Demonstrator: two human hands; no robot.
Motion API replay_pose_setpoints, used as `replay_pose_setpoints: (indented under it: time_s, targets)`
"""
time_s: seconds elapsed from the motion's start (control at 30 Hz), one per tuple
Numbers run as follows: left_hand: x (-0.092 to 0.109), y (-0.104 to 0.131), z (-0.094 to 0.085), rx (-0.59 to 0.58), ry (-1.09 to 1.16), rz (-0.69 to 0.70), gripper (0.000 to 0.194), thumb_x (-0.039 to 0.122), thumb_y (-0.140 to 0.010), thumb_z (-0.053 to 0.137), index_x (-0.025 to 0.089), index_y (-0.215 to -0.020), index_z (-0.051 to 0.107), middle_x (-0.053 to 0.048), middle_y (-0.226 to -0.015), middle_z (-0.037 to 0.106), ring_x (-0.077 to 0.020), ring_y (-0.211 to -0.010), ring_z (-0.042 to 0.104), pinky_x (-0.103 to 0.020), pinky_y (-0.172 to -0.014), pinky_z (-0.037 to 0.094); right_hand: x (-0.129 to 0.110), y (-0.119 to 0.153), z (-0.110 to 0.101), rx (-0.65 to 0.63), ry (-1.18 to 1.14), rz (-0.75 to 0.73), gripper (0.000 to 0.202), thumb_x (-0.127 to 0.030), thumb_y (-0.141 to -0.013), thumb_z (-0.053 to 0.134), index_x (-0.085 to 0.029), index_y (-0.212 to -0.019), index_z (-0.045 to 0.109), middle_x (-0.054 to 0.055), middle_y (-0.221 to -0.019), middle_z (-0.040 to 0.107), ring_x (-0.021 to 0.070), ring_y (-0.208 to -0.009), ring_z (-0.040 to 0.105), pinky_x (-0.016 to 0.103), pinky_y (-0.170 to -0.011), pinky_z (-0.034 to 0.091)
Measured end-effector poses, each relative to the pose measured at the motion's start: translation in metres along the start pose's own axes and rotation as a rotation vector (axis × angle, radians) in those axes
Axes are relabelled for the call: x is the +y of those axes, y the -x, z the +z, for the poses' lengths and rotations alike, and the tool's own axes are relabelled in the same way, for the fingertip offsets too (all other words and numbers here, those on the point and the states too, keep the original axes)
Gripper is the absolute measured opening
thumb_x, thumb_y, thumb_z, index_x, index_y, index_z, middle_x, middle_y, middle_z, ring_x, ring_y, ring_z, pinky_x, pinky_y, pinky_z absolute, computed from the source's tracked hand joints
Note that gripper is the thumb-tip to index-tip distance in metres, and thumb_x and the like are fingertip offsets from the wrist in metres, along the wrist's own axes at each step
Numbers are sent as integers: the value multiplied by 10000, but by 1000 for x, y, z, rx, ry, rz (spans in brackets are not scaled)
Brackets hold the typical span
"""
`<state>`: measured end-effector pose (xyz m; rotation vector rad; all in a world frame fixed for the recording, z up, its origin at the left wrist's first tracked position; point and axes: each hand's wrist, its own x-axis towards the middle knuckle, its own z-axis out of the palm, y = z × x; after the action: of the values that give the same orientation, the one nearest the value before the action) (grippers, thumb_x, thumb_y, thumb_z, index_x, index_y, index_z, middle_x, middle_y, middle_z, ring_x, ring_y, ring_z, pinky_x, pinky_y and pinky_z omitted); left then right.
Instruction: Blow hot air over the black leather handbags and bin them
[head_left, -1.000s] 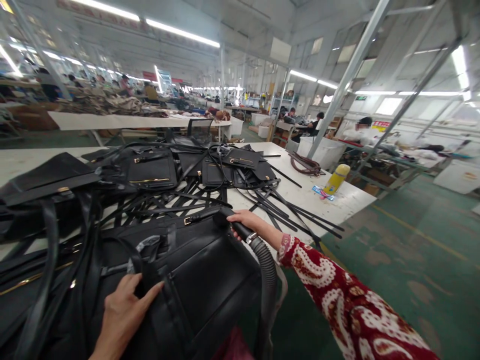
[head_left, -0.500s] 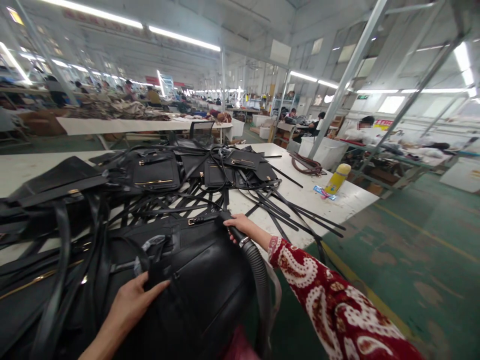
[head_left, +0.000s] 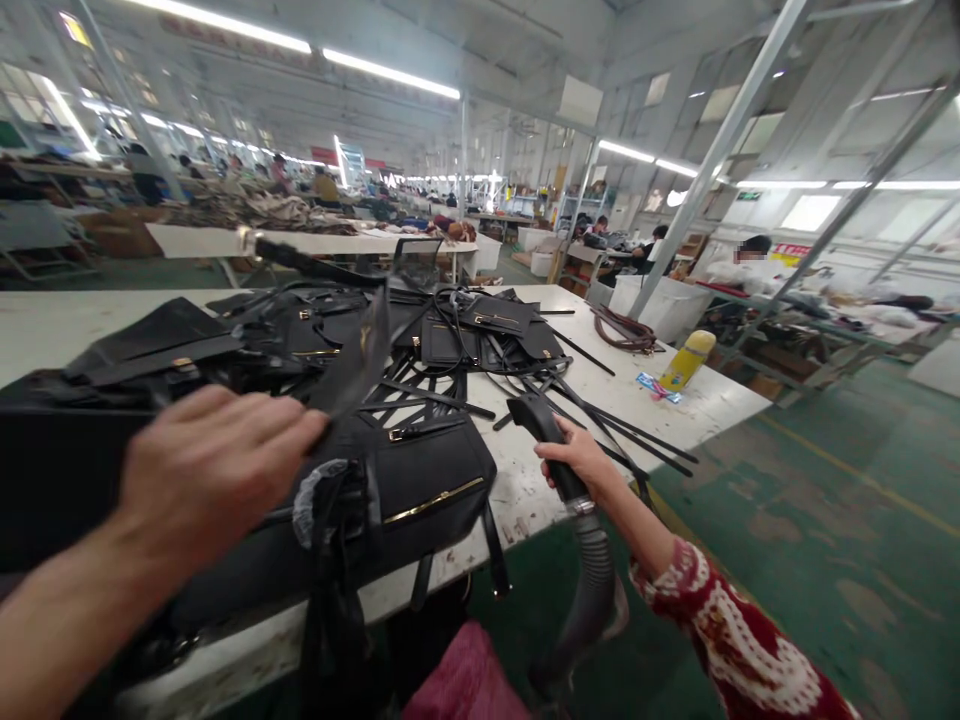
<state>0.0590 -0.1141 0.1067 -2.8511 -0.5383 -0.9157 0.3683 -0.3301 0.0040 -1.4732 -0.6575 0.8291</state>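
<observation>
My left hand [head_left: 225, 465], raised at the left, is closed on a black leather piece [head_left: 360, 350], blurred by motion. In my right hand [head_left: 574, 455] is the black nozzle [head_left: 544, 425] of a grey ribbed hose [head_left: 592, 570], held beyond the right side of the nearest bag. That black bag [head_left: 435, 465], with a gold zipper and a buckle, lies at the table's front edge; clear plastic wrap [head_left: 315, 500] covers part of its straps. More black bags [head_left: 450, 340] and loose straps [head_left: 600, 425] are heaped behind it.
On the white table [head_left: 720, 395] stand a yellow bottle [head_left: 688, 362] and a small blue packet [head_left: 660, 388], with a coil of brown straps [head_left: 622, 330] behind. A metal post [head_left: 697, 180] rises past the table. Other people sit at benches farther off.
My left hand has risen, lifting a black leather piece. My right hand has moved the nozzle right, off the bag. The near bag's zipper and front now show.
</observation>
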Motion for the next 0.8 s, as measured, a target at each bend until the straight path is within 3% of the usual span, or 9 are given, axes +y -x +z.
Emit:
replay_pose_setpoints:
  time_s: [0.07,0.13,0.2,0.27,0.37,0.5,0.8]
  targets:
    - [21,21,42,-211,-103,214,258,168,-820,366,178,-834,623,-20,-744,567,-162,-716,508,-331,-709,360,15,21,-4,22,10,44,627,-268,-617,666,-143,-1165,388,-40,-490,554,145,-366,510,236,-351,448]
    - [39,57,88,-369,-104,256,273,45,-766,381,173,-837,611,-41,-761,580,-171,-682,503,-330,-652,358,29,42,-8,35,21,85,524,-275,-632,642,-117,-1085,433,-19,-474,560,150,-350,507,224,-331,424]
    - [51,97,126,-392,-73,239,332,-37,-724,371,169,-831,609,-50,-791,593,-171,-701,515,-331,-671,364,38,60,-12,29,36,117,466,-260,-627,636,-118,-1038,467,-8,-501,573,148,-346,511,212,-318,406]
    - [58,129,148,-323,-86,216,392,-75,-696,360,156,-895,607,-56,-831,602,-172,-744,527,-326,-705,369,42,75,-15,-14,64,139,478,-239,-611,647,-136,-1049,487,-5,-582,592,137,-350,515,205,-312,404]
    - [62,150,155,-244,-128,182,413,-60,-710,372,139,-1006,580,-60,-856,597,-172,-759,528,-318,-713,368,40,87,-15,-109,117,133,517,-209,-613,652,-180,-1103,492,-16,-705,590,108,-372,518,197,-328,427]
    - [63,151,147,-178,-140,192,403,-49,-729,362,140,-1019,569,-50,-833,589,-156,-735,521,-300,-703,362,31,79,-6,-152,201,101,533,-209,-655,631,-232,-1160,464,-64,-621,537,105,-354,513,177,-315,413]
    - [60,164,146,-47,-123,251,352,-14,-805,306,110,-994,576,-49,-797,602,-149,-725,519,-301,-704,358,42,-2,0,-292,102,293,253,-326,-641,615,-153,-788,504,-11,-596,549,175,-456,582,253,-352,486]
